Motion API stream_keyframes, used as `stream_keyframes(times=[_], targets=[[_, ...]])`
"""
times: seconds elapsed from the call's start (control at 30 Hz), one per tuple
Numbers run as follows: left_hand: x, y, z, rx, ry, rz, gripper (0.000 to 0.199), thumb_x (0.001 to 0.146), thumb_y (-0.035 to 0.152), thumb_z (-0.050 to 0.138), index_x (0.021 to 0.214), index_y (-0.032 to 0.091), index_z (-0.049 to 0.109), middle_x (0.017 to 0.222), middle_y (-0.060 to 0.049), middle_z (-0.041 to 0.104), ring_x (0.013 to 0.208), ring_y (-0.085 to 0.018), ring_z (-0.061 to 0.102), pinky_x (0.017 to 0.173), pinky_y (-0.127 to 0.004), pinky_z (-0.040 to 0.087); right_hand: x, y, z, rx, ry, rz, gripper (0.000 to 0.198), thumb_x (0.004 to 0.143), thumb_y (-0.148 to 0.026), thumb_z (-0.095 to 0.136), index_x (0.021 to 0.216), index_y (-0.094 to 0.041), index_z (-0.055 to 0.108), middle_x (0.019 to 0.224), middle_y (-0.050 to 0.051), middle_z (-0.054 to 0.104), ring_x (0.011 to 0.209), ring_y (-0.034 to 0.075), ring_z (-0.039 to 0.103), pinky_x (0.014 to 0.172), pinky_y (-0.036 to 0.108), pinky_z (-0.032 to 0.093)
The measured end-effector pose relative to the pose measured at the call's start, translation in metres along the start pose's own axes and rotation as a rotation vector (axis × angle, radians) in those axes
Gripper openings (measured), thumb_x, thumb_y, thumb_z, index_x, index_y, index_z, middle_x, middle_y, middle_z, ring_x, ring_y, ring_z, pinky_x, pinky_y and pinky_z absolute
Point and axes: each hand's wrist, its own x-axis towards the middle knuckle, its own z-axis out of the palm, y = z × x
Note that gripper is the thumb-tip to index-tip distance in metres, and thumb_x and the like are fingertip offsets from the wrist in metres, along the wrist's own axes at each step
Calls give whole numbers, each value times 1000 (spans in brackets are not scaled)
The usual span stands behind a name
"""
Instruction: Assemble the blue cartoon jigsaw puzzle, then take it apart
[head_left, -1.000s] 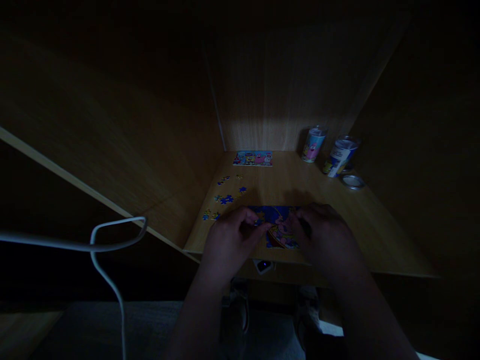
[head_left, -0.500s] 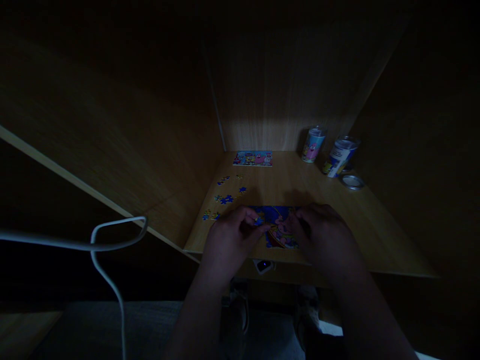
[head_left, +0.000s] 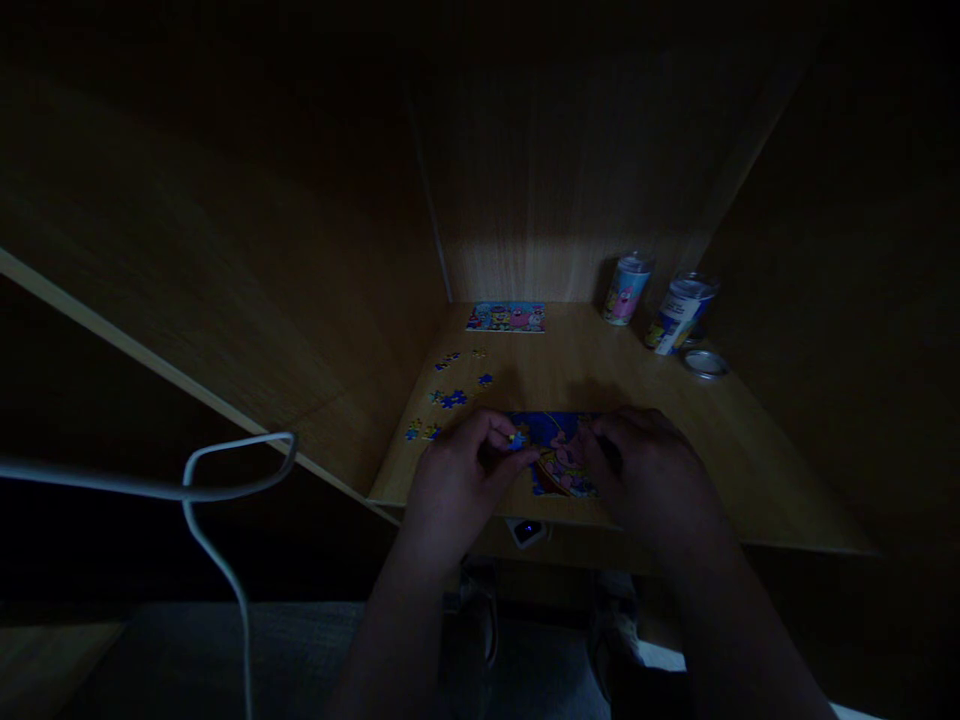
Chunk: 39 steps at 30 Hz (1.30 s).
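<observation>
A partly joined jigsaw puzzle, blue with pink figures, lies near the front edge of the wooden shelf. My left hand is closed at its left side, pinching a small blue and yellow puzzle piece between thumb and fingers. On the puzzle's right side rests my right hand, its fingers bent against the picture; the hand covers that end. Loose puzzle pieces, several of them blue or yellow, are scattered beyond my left hand.
Toward the back lies another joined puzzle. Two printed cans, a pink and blue can and a blue and yellow can, stand at the right by a round metal lid. A white cable hangs at the left.
The puzzle piece in my left hand has tilted slightly and shows more of its face. Both hands stay almost where they were.
</observation>
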Motion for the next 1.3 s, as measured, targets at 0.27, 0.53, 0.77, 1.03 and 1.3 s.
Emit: stream_keyframes(times=[0.27,0.53,0.77,1.03,1.3], targets=[[-1,-1,-1,-30,24,2,25,90,30,91,101,26,70,89,3,75,81,-16,73,74,-26,58,0,-1,-1,-6,-8,-1,28,110,-36,55,92,-24,73,95,10,74,94,28,67,86,41,50],[-1,1,0,-34,134,-44,17,94,30,87,97,25,71,91,1,78,84,-17,75,77,-28,60,0,0,0,-10,-14,1,27,110,-36,56,92,-24,71,95,10,74,95,28,66,87,41,50],[1,-7,0,-178,420,-158,18,94,36,84,95,22,73,90,0,78,81,-16,75,74,-27,60,0,0,-2,-14,-8,3,27,110,-35,56,91,-24,71,95,9,74,94,27,65,84,41,48],[4,-10,-12,-461,477,-205,28,93,40,88,102,21,69,97,-4,84,97,-20,83,90,-31,67,-1,2,-2,19,-22,9,23,110,-32,56,96,-24,72,97,9,74,97,28,66,87,41,49],[0,-11,-9,-473,302,-170,34,96,42,86,120,21,75,107,-7,86,103,-21,83,97,-34,67,0,2,-1,24,-10,7,23,109,-32,57,93,-24,72,96,9,74,95,27,65,85,40,47]])
